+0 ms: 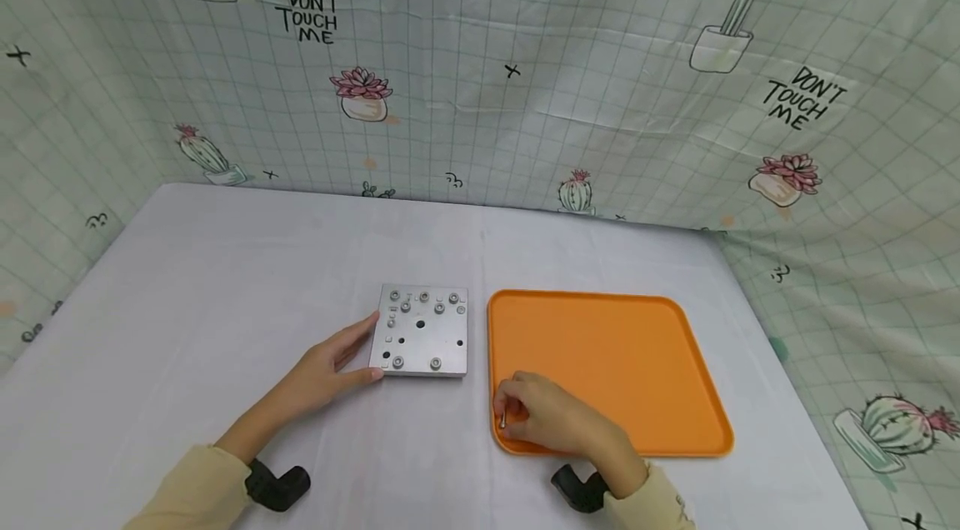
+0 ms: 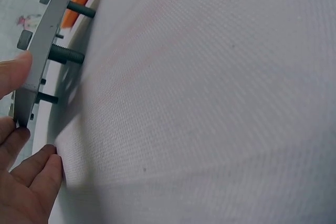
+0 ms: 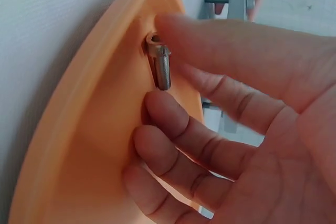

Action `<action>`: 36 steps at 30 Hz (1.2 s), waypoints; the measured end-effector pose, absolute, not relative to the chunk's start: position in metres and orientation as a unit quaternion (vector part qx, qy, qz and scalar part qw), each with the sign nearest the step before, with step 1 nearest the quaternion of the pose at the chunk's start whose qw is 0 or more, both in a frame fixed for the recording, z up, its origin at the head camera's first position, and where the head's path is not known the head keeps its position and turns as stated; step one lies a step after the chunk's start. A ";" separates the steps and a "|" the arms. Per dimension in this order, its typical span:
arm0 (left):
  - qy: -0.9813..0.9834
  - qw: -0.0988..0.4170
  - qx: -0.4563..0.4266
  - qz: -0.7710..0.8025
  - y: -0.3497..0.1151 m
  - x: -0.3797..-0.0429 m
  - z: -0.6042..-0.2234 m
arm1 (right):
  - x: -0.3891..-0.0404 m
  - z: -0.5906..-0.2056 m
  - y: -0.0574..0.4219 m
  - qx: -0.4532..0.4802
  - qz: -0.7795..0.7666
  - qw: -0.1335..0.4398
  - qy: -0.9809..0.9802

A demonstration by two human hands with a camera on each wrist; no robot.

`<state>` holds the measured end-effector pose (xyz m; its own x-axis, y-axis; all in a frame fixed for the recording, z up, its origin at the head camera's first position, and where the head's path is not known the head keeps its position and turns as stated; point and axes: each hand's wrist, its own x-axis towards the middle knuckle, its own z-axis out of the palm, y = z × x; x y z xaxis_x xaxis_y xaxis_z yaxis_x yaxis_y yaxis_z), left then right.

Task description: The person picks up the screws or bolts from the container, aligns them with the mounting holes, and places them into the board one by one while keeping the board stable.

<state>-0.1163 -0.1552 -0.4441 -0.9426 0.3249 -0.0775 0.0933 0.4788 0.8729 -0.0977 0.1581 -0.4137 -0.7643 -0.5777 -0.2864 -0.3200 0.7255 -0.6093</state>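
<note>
A square silver metal plate (image 1: pixel 442 338) stands on the white table, with several cap screws in it and a few bare holes. Screw shanks (image 2: pixel 67 54) stick out below its underside in the left wrist view. My left hand (image 1: pixel 330 367) rests against the plate's left side, thumb at the near corner, forefinger farther up the edge, fingers nearly straight. Over the near left corner of an orange tray (image 1: pixel 600 347), my right hand (image 1: pixel 543 413) has its fingers curled, pinching a small socket-head screw (image 3: pixel 163 72). The thumb lies beside the screw's head, its shank pointing away.
The tray's raised rim (image 1: pixel 708 376) lies right of the plate, a narrow strip of white tablecloth (image 1: pixel 480 263) between them. Behind the table hangs a checked curtain (image 1: pixel 465 97) with cactus prints. Black wrist mounts (image 1: pixel 277 487) sit below both hands.
</note>
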 end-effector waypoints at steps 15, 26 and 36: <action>0.858 0.112 0.117 0.487 -0.155 -0.115 -0.443 | -0.096 -0.414 0.156 -0.246 -0.227 0.218 0.917; 0.854 0.111 0.117 0.495 -0.156 -0.115 -0.445 | -0.098 -0.414 0.156 -0.260 -0.231 0.208 0.914; 0.854 0.110 0.121 0.495 -0.155 -0.114 -0.444 | -0.101 -0.416 0.160 -0.276 -0.214 0.194 0.917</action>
